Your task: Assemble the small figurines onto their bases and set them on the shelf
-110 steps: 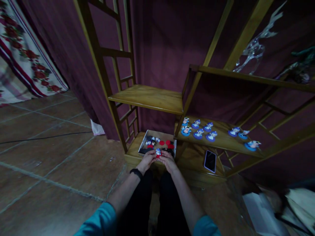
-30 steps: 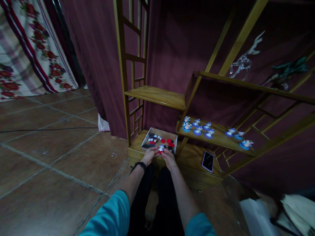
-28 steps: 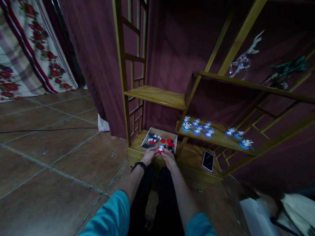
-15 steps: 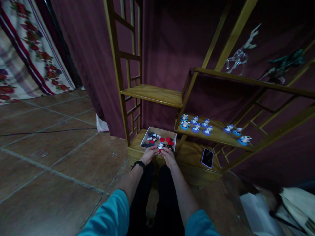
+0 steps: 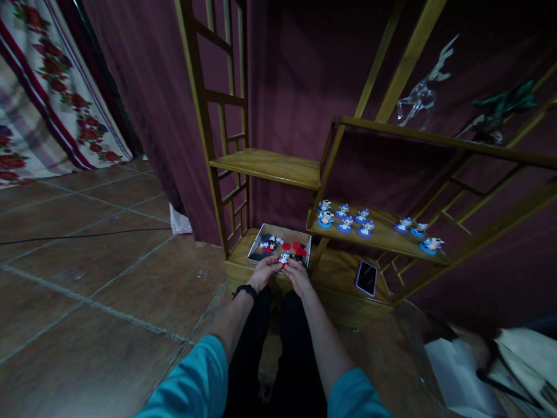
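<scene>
Between my fingertips, over the near edge of a shallow white box, is a small white-and-purple figurine with a red base under it. My left hand grips it from the left, and my right hand from the right; both are closed on it. Inside the box lie several red discs, dark pieces and a loose cluster of figurine parts. My hands hide part of the box's near side.
Several figurines on blue or purple bases stand on the shelf to the right. A phone lies on the lower board. Above are a clear deer ornament and a dark green ornament. A white box sits at lower right.
The view has shifted very slightly. Both hands stay at the box with the figurine between them, which appears tilted a little differently.
</scene>
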Action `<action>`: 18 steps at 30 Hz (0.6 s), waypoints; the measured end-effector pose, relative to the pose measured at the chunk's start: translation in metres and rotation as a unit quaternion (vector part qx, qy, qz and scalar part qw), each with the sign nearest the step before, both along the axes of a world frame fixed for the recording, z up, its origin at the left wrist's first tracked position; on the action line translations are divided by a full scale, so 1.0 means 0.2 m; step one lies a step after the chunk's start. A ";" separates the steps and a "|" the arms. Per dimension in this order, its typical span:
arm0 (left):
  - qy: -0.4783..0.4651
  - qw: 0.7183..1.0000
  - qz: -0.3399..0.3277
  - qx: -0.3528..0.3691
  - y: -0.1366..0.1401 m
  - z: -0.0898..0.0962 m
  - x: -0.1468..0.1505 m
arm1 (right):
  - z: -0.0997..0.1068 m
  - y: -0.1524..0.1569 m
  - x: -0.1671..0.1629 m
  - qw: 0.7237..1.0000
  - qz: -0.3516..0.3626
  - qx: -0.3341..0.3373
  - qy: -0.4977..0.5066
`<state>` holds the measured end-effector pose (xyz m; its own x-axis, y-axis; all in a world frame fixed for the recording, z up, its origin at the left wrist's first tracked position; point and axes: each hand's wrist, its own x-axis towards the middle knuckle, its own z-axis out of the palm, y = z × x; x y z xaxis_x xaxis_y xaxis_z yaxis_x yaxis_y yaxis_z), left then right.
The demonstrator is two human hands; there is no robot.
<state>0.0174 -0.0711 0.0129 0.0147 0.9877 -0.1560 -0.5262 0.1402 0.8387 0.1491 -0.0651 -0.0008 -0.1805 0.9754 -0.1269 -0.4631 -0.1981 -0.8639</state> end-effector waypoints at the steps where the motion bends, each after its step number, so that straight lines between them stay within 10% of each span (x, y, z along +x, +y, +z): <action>1: 0.005 1.000 0.005 0.003 0.00 0.00 0.00 | 0.01 0.00 0.00 1.000 0.009 0.004 0.001; 18: -0.012 1.000 -0.023 0.003 0.00 0.00 0.00 | 0.01 -0.01 0.00 1.000 -0.019 0.001 0.007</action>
